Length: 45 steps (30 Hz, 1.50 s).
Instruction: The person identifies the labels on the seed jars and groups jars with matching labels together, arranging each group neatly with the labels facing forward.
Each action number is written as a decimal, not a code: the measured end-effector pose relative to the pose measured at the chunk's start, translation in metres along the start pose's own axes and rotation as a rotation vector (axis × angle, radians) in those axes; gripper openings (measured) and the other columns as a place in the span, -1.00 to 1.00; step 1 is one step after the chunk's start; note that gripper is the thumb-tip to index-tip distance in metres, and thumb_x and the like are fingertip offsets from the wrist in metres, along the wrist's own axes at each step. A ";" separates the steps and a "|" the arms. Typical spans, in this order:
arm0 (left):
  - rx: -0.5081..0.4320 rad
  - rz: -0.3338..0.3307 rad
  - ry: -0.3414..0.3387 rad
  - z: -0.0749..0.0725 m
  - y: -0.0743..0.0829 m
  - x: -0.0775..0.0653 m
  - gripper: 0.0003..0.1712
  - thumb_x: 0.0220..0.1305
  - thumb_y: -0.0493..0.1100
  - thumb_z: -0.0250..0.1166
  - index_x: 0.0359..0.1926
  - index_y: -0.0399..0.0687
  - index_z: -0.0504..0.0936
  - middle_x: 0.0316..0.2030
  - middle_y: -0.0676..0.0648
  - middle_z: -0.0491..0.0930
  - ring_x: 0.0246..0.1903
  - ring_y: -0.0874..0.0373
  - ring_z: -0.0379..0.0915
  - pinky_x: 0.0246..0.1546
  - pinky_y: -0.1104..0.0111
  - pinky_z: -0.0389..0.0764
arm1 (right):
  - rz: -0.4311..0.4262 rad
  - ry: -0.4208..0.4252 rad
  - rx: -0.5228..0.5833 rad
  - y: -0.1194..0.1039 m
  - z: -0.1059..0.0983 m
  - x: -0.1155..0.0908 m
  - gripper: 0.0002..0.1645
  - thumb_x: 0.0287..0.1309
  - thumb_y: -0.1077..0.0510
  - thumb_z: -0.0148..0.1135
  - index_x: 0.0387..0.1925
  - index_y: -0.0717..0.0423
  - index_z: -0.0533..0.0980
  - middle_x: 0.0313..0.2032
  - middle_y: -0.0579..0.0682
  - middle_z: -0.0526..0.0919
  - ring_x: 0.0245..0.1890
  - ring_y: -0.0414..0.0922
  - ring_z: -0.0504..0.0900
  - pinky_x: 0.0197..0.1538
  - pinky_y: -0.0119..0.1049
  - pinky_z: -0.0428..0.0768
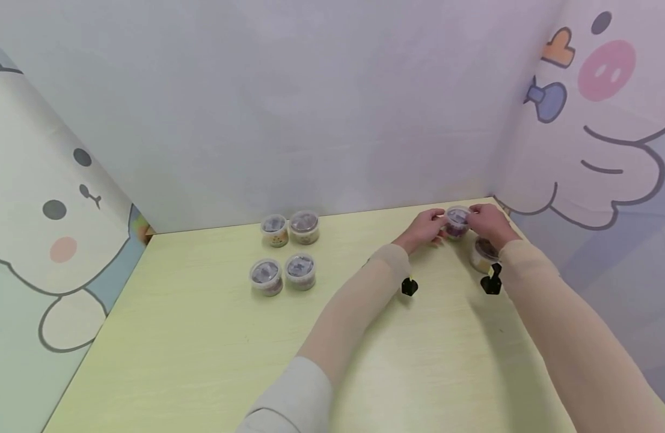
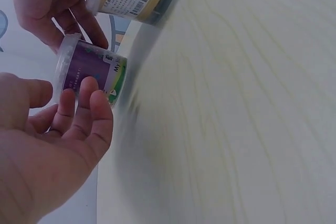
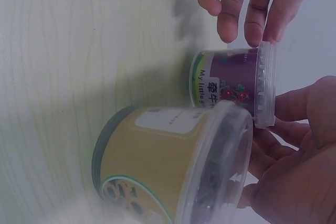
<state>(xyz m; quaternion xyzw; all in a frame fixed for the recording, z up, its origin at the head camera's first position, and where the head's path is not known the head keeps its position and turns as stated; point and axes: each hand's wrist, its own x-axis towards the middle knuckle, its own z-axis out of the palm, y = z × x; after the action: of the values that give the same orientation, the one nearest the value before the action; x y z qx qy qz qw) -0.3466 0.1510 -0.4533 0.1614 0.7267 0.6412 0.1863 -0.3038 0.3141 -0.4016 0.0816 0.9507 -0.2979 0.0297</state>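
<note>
At the table's far right is a small round tub (image 1: 456, 220) with a clear lid and a purple and green label. My right hand (image 1: 489, 224) grips it by the lid edge, thumb on the rim and fingers behind. On the tub's other side is my left hand (image 1: 423, 230), its fingers loosely bent beside the label; whether they touch it is hard to tell. A larger tan-labelled tub (image 3: 157, 156) with a clear lid stands nearer me, below the right hand. In the left wrist view the purple tub (image 2: 92, 72) is upright, at or just above the tabletop.
Several lidded tubs stand left of centre: two at the back, including a tub (image 1: 304, 227), and two in front, including a tub (image 1: 266, 276). A pale wooden table (image 1: 202, 349) meets fabric walls (image 1: 321, 108) at its back and sides.
</note>
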 end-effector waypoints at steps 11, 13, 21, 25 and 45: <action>-0.068 0.028 -0.019 -0.041 0.018 -0.003 -0.48 0.56 -0.16 0.13 0.45 -0.14 0.36 -0.19 -0.02 0.66 -0.28 0.03 0.64 -0.30 0.33 0.65 | -0.120 -0.047 0.157 -0.043 -0.008 0.002 -0.22 0.49 0.09 -0.14 0.49 0.52 -0.04 0.35 0.55 0.24 0.32 0.40 0.32 0.25 0.26 0.43; -0.080 0.033 -0.023 -0.052 0.023 -0.006 -0.45 0.56 -0.15 0.13 0.47 -0.13 0.34 -0.17 -0.01 0.65 -0.31 0.09 0.63 -0.29 0.36 0.65 | -0.125 -0.079 0.243 -0.053 -0.009 0.002 -0.21 0.53 0.06 -0.11 0.53 0.44 -0.09 0.40 0.53 0.18 0.34 0.38 0.30 0.23 0.26 0.46; -0.089 0.063 -0.047 -0.096 0.046 -0.028 -0.44 0.57 -0.12 0.11 0.50 -0.04 0.31 -0.11 -0.05 0.61 -0.33 0.15 0.60 -0.25 0.32 0.66 | -0.241 -0.140 0.499 -0.078 -0.003 0.002 -0.10 0.51 0.00 0.10 0.59 0.24 -0.10 0.47 0.35 0.15 0.37 0.26 0.32 0.30 0.19 0.42; -0.114 0.088 -0.064 -0.114 0.055 -0.042 -0.45 0.58 -0.13 0.09 0.50 -0.04 0.30 -0.09 -0.10 0.60 -0.32 0.14 0.59 -0.25 0.33 0.64 | -0.365 -0.113 0.506 -0.087 0.000 -0.003 -0.04 0.43 -0.04 0.23 0.59 0.18 -0.04 0.47 0.23 0.20 0.34 0.21 0.38 0.27 -0.04 0.52; 0.111 0.229 0.010 -0.186 0.083 -0.147 -0.47 0.53 0.10 0.16 0.35 -0.03 0.38 0.06 -0.08 0.52 0.00 -0.02 0.53 -0.06 0.23 0.66 | -0.646 -0.092 0.646 -0.148 0.034 -0.033 -0.22 0.38 0.10 0.31 0.52 0.09 0.23 0.24 0.11 0.49 0.13 0.04 0.50 0.05 -0.48 0.59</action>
<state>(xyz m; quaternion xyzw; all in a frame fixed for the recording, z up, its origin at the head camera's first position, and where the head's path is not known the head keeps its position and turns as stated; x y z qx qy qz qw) -0.3067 -0.0707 -0.3410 0.2501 0.7387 0.6180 0.0991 -0.2967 0.1708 -0.3427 -0.2272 0.7833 -0.5765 -0.0493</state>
